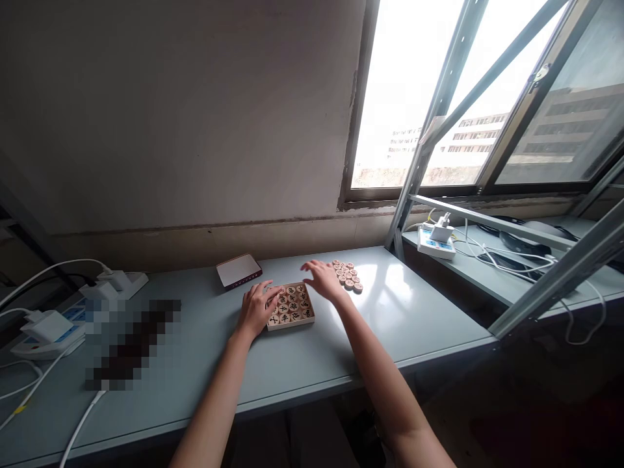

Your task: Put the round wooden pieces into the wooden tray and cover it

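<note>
I had both arms stretched out over the pale grey table (302,364), working at a shallow wooden box (291,306) that sat near the far edge, filled with round wooden game pieces laid flat in rows, their carved characters facing up. My left hand (255,308) rested on the box's left side, fingers curled loosely over the edge and onto the nearest discs, which looked to me like a way of steadying the box so it would not slide on the smooth top; whether it pinched one disc I could not tell from that distance. My right hand (323,279) hovered flat and spread wide just beyond the box's upper right corner, holding nothing, placed between the box and a small cluster of loose pieces (347,275) lying on the table just to its right. Those loose discs lay close together in a tidy patch, near enough that the open hand could reach either them or the box. Behind the box, toward the wall, lay its lid (238,270), well clear of my hands, probably set there to keep the working space free. Off to the left stood a white power strip (117,283) with cables, apart from everything I touched.
</note>
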